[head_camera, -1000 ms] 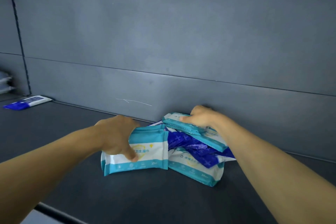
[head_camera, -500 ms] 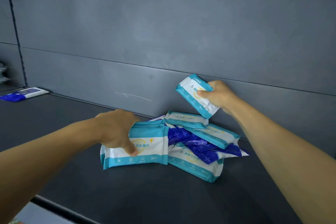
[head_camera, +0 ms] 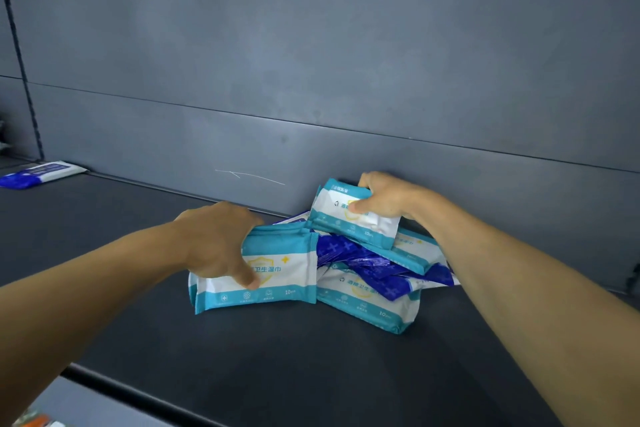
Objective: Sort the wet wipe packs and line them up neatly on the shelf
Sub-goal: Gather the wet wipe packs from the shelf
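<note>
Firmly gripping upright teal packs [head_camera: 263, 274] with left hand [head_camera: 221, 243], pinching one teal pack [head_camera: 349, 218] with right hand [head_camera: 388, 198] near shelf's [head_camera: 138, 288] back edge, forearms outstretched.

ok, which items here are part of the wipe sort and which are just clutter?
Job:
left hand gripping teal packs
right hand gripping a teal pack
blue packs in the pile
shelf

Lying about:
far blue pack, possibly part of the sort

Back panel [head_camera: 311, 45] is dark grey with a horizontal seam and a thin white scratch [head_camera: 250, 176] low down. Perforated upright strip [head_camera: 20, 55] at far left. Something orange [head_camera: 40, 421] shows bottom-left, below the shelf edge, too blurred to identify.
</note>
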Available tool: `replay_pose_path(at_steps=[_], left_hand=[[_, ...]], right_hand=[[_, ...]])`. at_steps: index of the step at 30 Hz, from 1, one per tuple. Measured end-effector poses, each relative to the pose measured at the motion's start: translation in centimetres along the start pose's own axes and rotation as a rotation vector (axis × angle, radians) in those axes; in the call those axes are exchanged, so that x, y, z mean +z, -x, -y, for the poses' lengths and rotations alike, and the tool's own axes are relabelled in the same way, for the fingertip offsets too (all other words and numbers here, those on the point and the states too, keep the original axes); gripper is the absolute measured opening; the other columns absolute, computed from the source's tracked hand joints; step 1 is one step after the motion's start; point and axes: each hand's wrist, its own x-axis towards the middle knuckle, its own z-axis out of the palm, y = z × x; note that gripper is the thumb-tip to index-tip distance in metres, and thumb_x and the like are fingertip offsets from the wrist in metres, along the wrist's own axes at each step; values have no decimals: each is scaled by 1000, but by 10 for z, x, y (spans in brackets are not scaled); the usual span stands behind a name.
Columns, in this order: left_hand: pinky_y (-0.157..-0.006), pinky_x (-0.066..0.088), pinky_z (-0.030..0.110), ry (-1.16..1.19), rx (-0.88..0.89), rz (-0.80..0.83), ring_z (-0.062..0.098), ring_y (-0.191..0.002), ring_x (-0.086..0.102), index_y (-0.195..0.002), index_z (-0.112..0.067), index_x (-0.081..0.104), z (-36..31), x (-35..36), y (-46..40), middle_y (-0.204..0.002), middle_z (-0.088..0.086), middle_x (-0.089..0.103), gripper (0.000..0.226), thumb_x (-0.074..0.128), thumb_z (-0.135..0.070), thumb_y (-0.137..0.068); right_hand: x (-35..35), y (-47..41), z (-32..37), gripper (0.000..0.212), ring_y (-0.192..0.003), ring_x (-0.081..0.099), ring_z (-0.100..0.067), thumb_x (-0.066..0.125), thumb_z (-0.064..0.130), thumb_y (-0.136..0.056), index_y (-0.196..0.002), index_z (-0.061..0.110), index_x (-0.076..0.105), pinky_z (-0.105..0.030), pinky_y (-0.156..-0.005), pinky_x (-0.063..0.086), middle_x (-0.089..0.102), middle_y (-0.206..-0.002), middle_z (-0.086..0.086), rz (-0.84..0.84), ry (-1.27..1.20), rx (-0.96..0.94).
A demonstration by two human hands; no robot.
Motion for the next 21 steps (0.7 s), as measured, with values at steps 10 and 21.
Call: replay_pose_path(at_steps=[10, 21], left_hand=[[-74, 49, 29, -5, -15, -4, 11, -86, 55, -94, -35, 47, -5, -3, 7, -89, -17, 55, 42, 74, -55, -69], [-73, 42, 30, -70, -57, -20, 12, -86, 47, -123, -31, 47, -15, -1, 23, -100, -13, 54, 55, 66, -56, -78]], right_hand=[[-27, 37, -35, 42, -89, 57, -26, 70, 32, -84, -109, 0, 60, -32, -75, 45, 61, -104, -13, 108, -84, 269], [-3, 75, -11, 48, -92, 54, -22, 65, 47, -83, -112, 12, 50, -29, -70, 40, 57, -110, -5, -76, 117, 187]])
